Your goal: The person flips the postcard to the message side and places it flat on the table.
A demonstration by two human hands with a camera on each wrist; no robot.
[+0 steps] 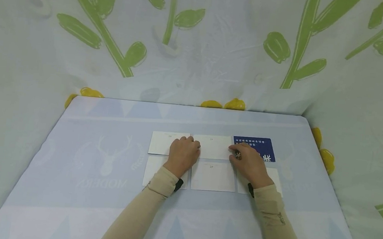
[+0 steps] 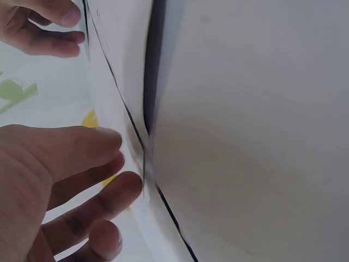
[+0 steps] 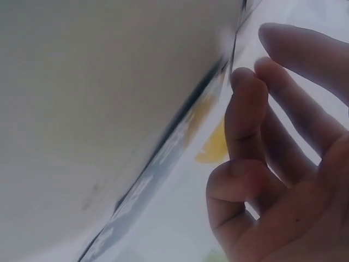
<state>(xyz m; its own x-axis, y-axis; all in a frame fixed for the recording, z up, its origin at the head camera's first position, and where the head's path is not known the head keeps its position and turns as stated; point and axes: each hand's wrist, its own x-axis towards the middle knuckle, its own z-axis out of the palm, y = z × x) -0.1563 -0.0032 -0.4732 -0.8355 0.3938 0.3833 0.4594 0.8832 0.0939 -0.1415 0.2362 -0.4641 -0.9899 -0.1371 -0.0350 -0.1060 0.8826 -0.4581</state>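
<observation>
Two rows of cards lie on the table. My left hand (image 1: pixel 183 155) is at the left edge of the white upper middle card (image 1: pixel 213 147), partly covering the upper left white card (image 1: pixel 161 143). At that middle card's right edge is my right hand (image 1: pixel 248 164), over part of a dark blue card (image 1: pixel 263 146) with white writing. Loosely bent fingers (image 2: pixel 103 207) show near a card edge in the left wrist view. In the right wrist view the fingers (image 3: pixel 245 114) are bent too, with no object visibly held.
The lower row has a left white card (image 1: pixel 153 166) and a right white card (image 1: pixel 274 179), both partly hidden by the arms, and a middle white card (image 1: pixel 213 178). A pale patterned cloth (image 1: pixel 99 195) covers the table. Flower-printed curtains (image 1: pixel 218 60) hang around it.
</observation>
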